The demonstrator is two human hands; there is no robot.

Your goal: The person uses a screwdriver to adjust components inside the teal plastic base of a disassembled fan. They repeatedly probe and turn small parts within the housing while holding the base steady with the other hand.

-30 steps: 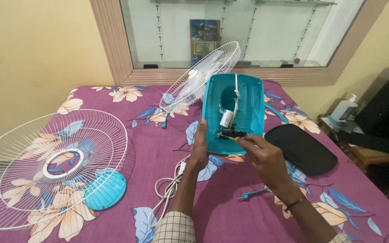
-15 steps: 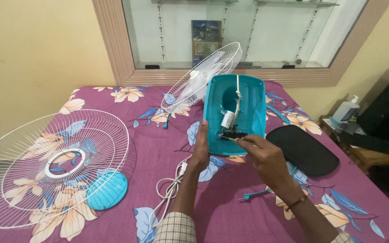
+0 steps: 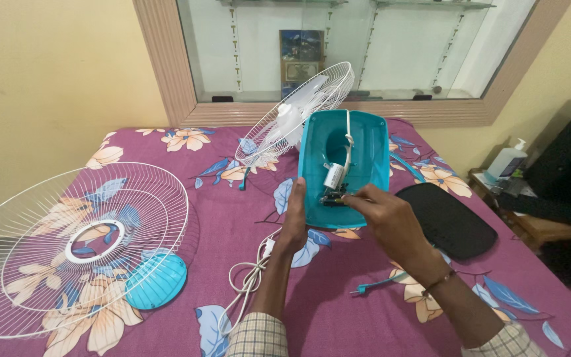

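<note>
A teal plastic fan base shell point(image 3: 365, 142) stands tilted up on the bed, its hollow inside facing me. A white capacitor point(image 3: 332, 176) and a white cable point(image 3: 348, 142) sit inside it. My left hand point(image 3: 294, 221) grips the shell's lower left edge. My right hand point(image 3: 384, 215) has its fingertips pinched on the small dark wiring part point(image 3: 334, 197) at the shell's lower middle.
A white wire fan grille point(image 3: 67, 248) lies at the left with a teal round cap point(image 3: 156, 281) beside it. Another grille with blades point(image 3: 297, 116) leans behind the shell. A black oval panel point(image 3: 451, 221) lies right. A white cord point(image 3: 249, 277) and a teal-handled tool point(image 3: 381, 284) rest on the floral bedsheet.
The view has shifted slightly; both hands stay on the shell, with the right fingers still at the wiring part.
</note>
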